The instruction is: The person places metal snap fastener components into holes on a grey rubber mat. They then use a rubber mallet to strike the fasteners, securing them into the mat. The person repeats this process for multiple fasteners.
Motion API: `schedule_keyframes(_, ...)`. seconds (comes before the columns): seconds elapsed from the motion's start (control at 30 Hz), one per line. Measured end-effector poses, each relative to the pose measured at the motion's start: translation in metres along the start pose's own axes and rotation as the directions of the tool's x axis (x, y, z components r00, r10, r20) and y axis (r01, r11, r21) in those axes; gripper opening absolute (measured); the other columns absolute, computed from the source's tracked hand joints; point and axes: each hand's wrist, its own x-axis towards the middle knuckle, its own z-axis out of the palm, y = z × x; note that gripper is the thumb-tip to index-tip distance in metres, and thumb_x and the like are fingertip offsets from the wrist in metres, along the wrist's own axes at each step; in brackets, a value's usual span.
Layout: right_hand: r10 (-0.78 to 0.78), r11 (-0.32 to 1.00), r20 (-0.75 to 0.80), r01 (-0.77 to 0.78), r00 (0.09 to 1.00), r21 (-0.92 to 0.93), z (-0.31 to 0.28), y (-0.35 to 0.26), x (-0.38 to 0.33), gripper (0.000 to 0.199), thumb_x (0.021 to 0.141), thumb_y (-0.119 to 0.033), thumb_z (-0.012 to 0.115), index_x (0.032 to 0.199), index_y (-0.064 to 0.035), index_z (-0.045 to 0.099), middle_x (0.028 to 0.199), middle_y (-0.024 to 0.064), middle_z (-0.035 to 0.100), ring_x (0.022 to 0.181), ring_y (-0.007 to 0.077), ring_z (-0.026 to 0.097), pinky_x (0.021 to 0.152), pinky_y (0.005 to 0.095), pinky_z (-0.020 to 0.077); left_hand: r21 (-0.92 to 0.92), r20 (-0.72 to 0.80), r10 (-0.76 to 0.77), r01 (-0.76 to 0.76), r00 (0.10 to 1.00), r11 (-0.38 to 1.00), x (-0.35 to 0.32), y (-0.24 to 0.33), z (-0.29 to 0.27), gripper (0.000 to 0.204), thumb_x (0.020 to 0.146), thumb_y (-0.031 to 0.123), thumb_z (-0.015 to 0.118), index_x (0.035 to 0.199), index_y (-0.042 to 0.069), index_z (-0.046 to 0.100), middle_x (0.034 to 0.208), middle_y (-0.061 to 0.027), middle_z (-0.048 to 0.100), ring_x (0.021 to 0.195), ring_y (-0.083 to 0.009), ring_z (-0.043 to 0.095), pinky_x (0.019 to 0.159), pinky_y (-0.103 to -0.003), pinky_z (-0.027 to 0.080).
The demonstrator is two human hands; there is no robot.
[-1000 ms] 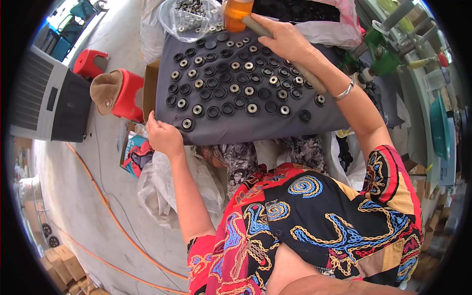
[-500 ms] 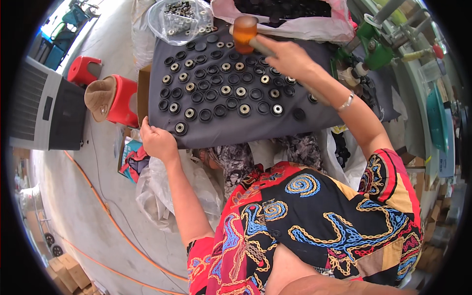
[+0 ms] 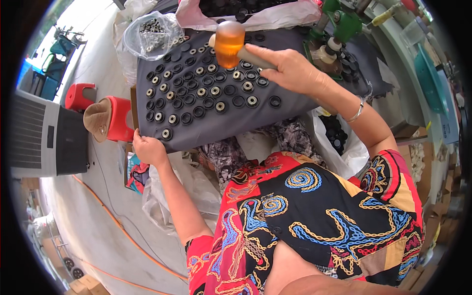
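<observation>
My right hand (image 3: 295, 71) is closed round the grey handle of a mallet with an amber, see-through head (image 3: 229, 46). The mallet head is over the far part of a table covered in dark grey cloth (image 3: 246, 118), hiding some of the pieces behind it. Rows of black round rings (image 3: 186, 118) lie on the cloth; several have a shiny metal bearing (image 3: 166, 133) sitting in the middle. At the table's near left corner, my left hand (image 3: 150, 149) grips the cloth-covered edge, its fingertips partly hidden.
A clear plastic bag of small metal parts (image 3: 153, 34) sits at the far left, and a pink-edged bag of black parts (image 3: 250, 18) at the back. Green machinery (image 3: 344, 22) stands right. Red stools (image 3: 119, 118) and an orange hose (image 3: 115, 221) are on the left floor.
The mallet and my right hand have shifted left and slightly lower in view. The view itself has turned, so the table and rings appear farther left. My left hand still holds the corner.
</observation>
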Motion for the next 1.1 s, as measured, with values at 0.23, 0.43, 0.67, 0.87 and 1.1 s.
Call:
schedule_keyframes(0.23,0.119,0.985,0.162,-0.096,0.98,-0.145,0.025,0.015,-0.017,0.067,0.083,-0.016,0.059,0.144,-0.0198,0.032,0.091,0.0188,0.066,0.085,0.0364,0.064,0.076,0.0477,0.05,0.025,0.007,0.0,0.0,1.0,1.0,-0.002,-0.001,0.007,0.033,0.083,0.006,0.047,0.112,0.002,0.063,0.106,-0.0168,0.065,0.097,-0.0341,0.061,0.083,-0.042,0.047)
schedule_keyframes(0.43,0.112,0.992,0.127,-0.104,0.986,-0.071,0.021,0.018,-0.017,0.065,0.083,-0.017,0.06,0.143,-0.0175,0.035,0.092,0.0193,0.066,0.086,0.0374,0.064,0.077,0.0473,0.0498,0.045,0.016,-0.01,0.009,1.0,0.999,-0.004,0.0,0.006,0.033,0.084,0.006,0.046,0.112,0.003,0.063,0.107,-0.0165,0.065,0.097,-0.0338,0.062,0.082,-0.042,0.047)
schedule_keyframes(0.67,0.066,0.994,0.037,-0.062,0.997,-0.09,0.031,0.019,-0.022,0.068,0.08,-0.011,0.063,0.143,-0.0153,0.037,0.088,0.0223,0.065,0.08,0.039,0.064,0.073,0.0436,0.0509,0.021,0.006,-0.001,0.001,1.0,1.0,-0.001,0.001,0.008,0.034,0.084,0.006,0.046,0.113,0.003,0.063,0.107,-0.0163,0.065,0.096,-0.0336,0.062,0.082,-0.042,0.048)
schedule_keyframes(0.87,0.036,0.999,-0.022,-0.036,0.999,0.0,0.023,0.017,-0.02,0.066,0.08,-0.012,0.063,0.142,-0.0154,0.039,0.086,0.0215,0.065,0.079,0.039,0.063,0.073,0.0443,0.0506,0.033,0.005,0.001,-0.001,1.0,0.999,-0.003,-0.004,0.008,0.034,0.084,0.006,0.045,0.113,0.003,0.063,0.108,-0.0159,0.064,0.096,-0.0334,0.062,0.082,-0.042,0.048)
schedule_keyframes(1.1,0.029,0.992,0.065,-0.021,0.997,-0.124,0.03,0.018,-0.025,0.065,0.08,-0.015,0.062,0.141,-0.0178,0.039,0.085,0.0192,0.065,0.079,0.0374,0.064,0.073,0.0453,0.0508,0.062,0.02,-0.02,0.019,1.0,0.998,-0.003,-0.005,0.005,0.034,0.085,0.007,0.045,0.113,0.005,0.063,0.111,-0.0141,0.064,0.097,-0.0326,0.062,0.083,-0.041,0.048)
